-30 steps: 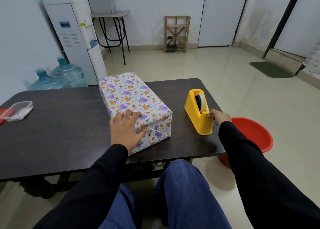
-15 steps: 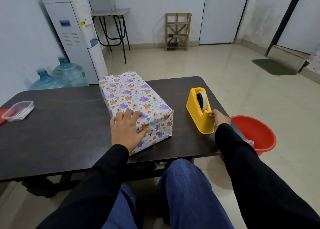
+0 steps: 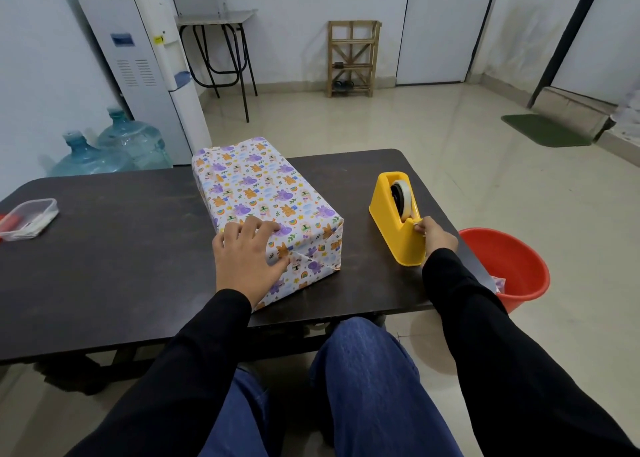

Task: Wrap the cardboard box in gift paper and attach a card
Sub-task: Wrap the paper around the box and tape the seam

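- The dark counter [image 3: 121,266] spans the view, with the person's knees in blue jeans below its near edge.
- A white water dispenser [image 3: 138,69] stands against the wall beyond the counter's far left side, with two blue water bottles [image 3: 114,148] on the floor beside it.
- The box [image 3: 256,193], fully covered in white paper with purple and orange cartoon prints, lies on the counter near the middle. It is angled so one folded end faces the person.
- A red bucket [image 3: 512,259] sits on the floor just off the counter's right end.
- A yellow tape dispenser [image 3: 391,224] stands on the counter to the right of the box, apart from it.
- The left hand [image 3: 246,262] rests over the box's near corner, fingers spread on top and thumb pressing the folded end flap.
- The right hand [image 3: 438,237] is at the dispenser's cutter, fingers together pinching the free end of the tape [image 3: 403,197].
- A clear plastic container [image 3: 29,217] sits at the counter's far left.
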